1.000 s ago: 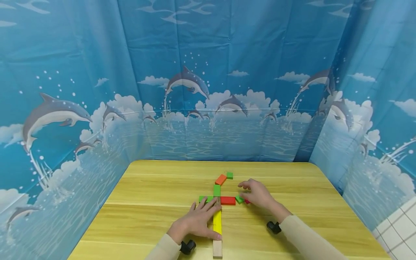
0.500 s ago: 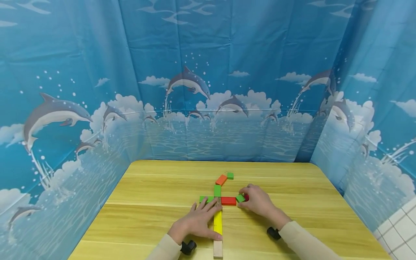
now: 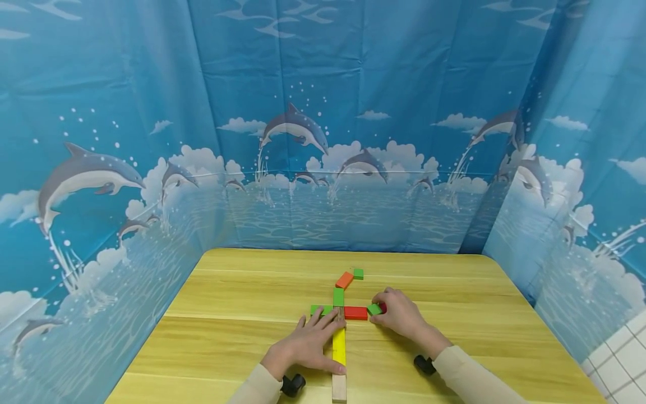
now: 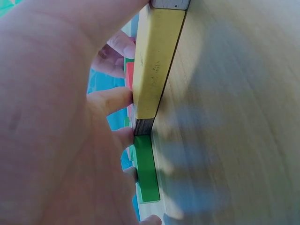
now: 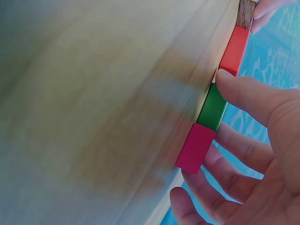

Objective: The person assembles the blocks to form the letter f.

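Note:
Spread over a line of wooden blocks, my left hand (image 3: 305,343) rests with its fingers extended. Its thumb touches near where the yellow block (image 3: 338,347) meets a plain wooden block (image 3: 339,388), and its fingertips lie at the dark wood-grain block (image 4: 144,126) and a green block (image 4: 147,168). My right hand (image 3: 401,315) pinches a small green block (image 5: 213,108) between thumb and index finger. A pink block (image 5: 196,148) adjoins that block, near my other fingers. The red block (image 3: 355,313) lies just left of the pinched block.
Beyond the hands, a green block (image 3: 338,297), an orange block (image 3: 345,280) set at a slant and a small green block (image 3: 358,274) form a chain on the wooden table (image 3: 227,292). A dolphin-print curtain (image 3: 323,213) hangs behind the table.
My right hand has lowered and closed its thumb and index finger around the small green block, which has turned slightly. My left hand has stayed in place.

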### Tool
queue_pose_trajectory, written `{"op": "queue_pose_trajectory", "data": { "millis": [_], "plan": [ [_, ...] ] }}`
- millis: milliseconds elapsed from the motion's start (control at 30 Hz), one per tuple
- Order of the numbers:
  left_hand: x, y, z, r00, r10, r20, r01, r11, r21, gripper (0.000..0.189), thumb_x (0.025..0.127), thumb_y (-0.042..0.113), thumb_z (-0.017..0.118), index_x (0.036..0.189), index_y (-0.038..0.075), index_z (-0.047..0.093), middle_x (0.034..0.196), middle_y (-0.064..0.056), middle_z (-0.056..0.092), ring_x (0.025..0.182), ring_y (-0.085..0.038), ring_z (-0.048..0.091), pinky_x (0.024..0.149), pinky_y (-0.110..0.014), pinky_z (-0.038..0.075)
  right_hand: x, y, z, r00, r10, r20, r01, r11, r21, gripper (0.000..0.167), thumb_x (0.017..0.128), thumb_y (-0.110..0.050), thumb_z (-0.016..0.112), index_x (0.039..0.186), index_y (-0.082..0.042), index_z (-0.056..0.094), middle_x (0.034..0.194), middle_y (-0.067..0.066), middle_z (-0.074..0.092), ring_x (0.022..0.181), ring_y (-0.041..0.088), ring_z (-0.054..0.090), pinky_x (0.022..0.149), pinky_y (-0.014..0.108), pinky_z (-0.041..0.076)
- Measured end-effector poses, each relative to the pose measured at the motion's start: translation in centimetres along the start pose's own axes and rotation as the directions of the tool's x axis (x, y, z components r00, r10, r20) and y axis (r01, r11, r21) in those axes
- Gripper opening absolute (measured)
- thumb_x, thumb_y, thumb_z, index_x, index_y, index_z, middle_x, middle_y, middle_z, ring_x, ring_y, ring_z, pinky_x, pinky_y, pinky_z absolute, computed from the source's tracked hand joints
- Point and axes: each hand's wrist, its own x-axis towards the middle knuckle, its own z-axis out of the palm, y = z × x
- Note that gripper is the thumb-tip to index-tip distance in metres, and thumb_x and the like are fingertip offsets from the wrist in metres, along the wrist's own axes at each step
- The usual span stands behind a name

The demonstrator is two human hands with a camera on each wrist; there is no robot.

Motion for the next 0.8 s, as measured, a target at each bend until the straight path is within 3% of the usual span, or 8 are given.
{"op": "queue_pose_trajectory", "data": {
  "millis": [367, 800],
  "plan": [
    [0.1, 0.0, -0.1, 1.000, -0.001, -0.002, 0.001, 1.000, 0.002, 0.097, 0.082, 0.076, 0.063, 0.160, 0.031, 0.027, 0.169, 0.001, 0.006, 0.152, -0.039, 0.007, 0.109, -0.074, 0.017, -0.1, -0.1, -0.4, 1.000, 0.002, 0.004, -0.003, 1.000, 0.024, 0.039, 0.076, -0.029, 0.090, 0.109, -0.012, 0.076, 0.093, -0.004, 0.061, 0.076, 0.012, 0.052, 0.067, 0.033, 0.048],
    [0.1, -0.1, -0.1, 1.000, -0.006, 0.012, 0.006, 1.000, 0.001, 0.097, 0.082, 0.075, 0.063, 0.161, 0.031, 0.027, 0.169, 0.001, 0.006, 0.152, -0.039, 0.006, 0.109, -0.074, 0.016, 0.9, 0.0, -0.8, 0.999, 0.003, -0.034, -0.001, 0.998, 0.069, 0.039, 0.079, -0.015, 0.087, 0.115, -0.009, 0.073, 0.094, -0.001, 0.065, 0.078, 0.011, 0.057, 0.069, 0.033, 0.051]
  ]
}}
